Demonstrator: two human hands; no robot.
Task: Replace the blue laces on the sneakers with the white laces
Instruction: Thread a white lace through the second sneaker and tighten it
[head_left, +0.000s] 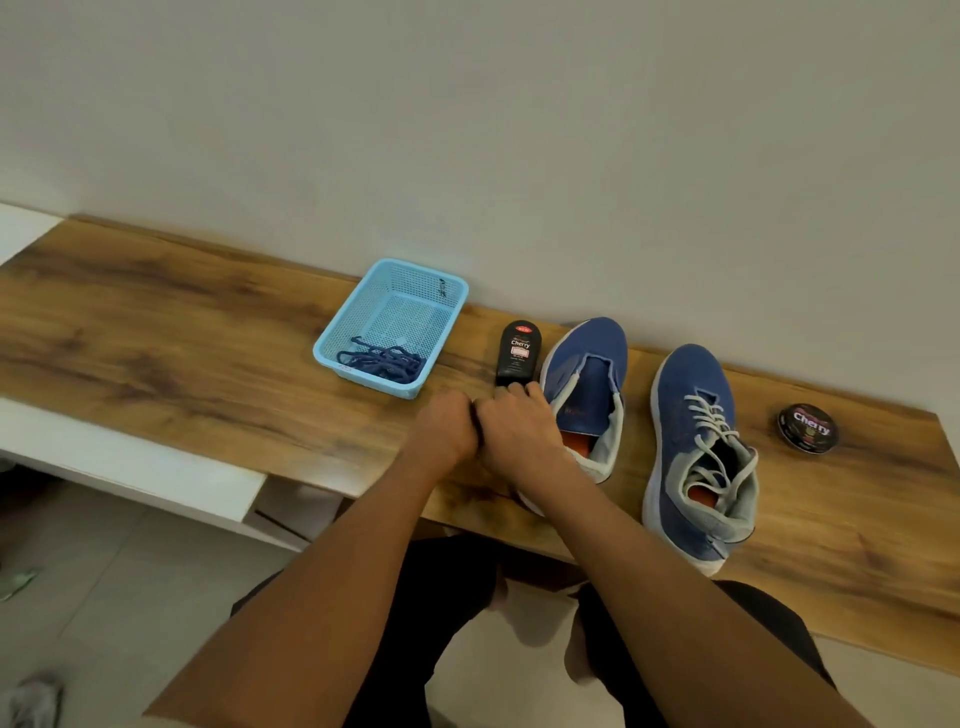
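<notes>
Sneakers on bench (156, 332): right sneaker (696, 457) carries white laces (709, 415); left sneaker (584, 389) unlaced. Blue laces (382, 362) lie in basket (332, 332). Left hand (444, 428) and right hand (519, 423) curl together on a dark strand, identity unclear. Risk: polish bottle (519, 353), touching the right fingers, likely topples. Polish tin (808, 428) well apart.

The black bottle (519, 353) standing on the bench (156, 332) carries the word "Cherry" in white on its front; the smaller print and the red badge above it are too small to read. The round black tin (808, 428) also reads "Cherry" across its lid
</notes>
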